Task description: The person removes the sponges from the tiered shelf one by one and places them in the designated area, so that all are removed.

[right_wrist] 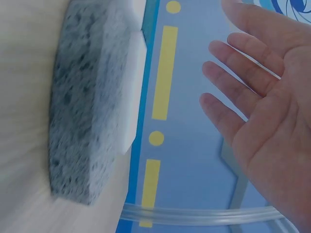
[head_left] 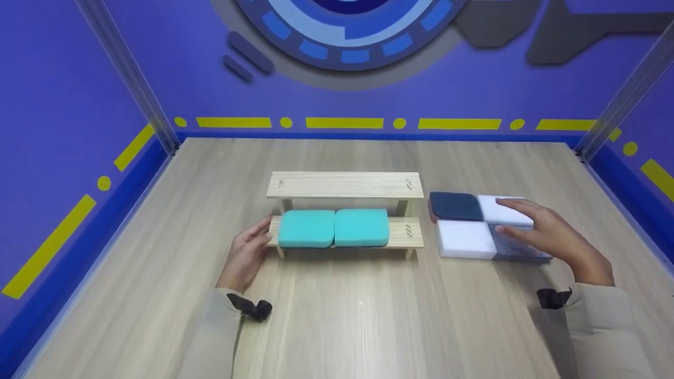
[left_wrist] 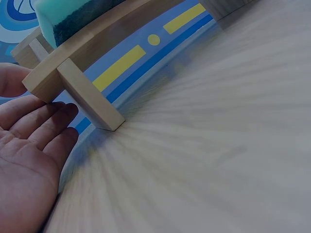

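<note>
At the left end of the lower step of a two-step wooden rack [head_left: 404, 232], my left hand [head_left: 246, 256] holds the board's end between thumb and fingers. Two turquoise sponges [head_left: 307, 229] lie side by side on that step; a dark scouring layer [left_wrist: 80, 22] shows beneath one. My right hand [head_left: 561, 237] hovers over a block of sponges on the table, fingers spread and holding nothing. The block has a dark sponge [head_left: 455, 206], a white sponge [head_left: 466, 239] in front, another white sponge [head_left: 492, 210] behind, and a grey speckled sponge [right_wrist: 82, 107], partly hidden by the hand in the head view.
The rack's upper step [head_left: 345, 184] stands behind the lower one and bears nothing. Blue panels with yellow marks [head_left: 345, 122] enclose the wooden table [head_left: 347, 316] at the back and sides. Metal posts [head_left: 134, 79] stand at the corners.
</note>
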A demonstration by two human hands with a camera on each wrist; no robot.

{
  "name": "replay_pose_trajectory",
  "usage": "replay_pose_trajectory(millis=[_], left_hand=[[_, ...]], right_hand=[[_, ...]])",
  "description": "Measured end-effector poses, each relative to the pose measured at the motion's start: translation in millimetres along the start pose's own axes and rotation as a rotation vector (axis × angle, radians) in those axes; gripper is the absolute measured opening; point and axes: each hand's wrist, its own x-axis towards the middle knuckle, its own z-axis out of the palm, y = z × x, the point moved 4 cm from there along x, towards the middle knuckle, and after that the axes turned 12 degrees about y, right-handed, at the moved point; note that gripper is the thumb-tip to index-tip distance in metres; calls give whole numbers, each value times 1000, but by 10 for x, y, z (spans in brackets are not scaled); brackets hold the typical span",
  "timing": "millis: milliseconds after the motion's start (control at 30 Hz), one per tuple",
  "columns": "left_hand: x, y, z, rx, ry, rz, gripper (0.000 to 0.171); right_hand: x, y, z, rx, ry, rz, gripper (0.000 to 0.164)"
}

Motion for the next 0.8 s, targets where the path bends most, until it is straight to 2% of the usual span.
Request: replay_pose_trajectory(millis=[133,533,800], left_hand=[[-3,-4,-1,-19,1,-12,54],[-3,-9,-1,-29,10,-13,54],[3,-4,-5,-21,0,-4,54]], right_hand=[[44,-93,17,12,5,-18,58],[171,-299,109,17,-47,22,65],[232,-437,173,12,-21,-39,63]])
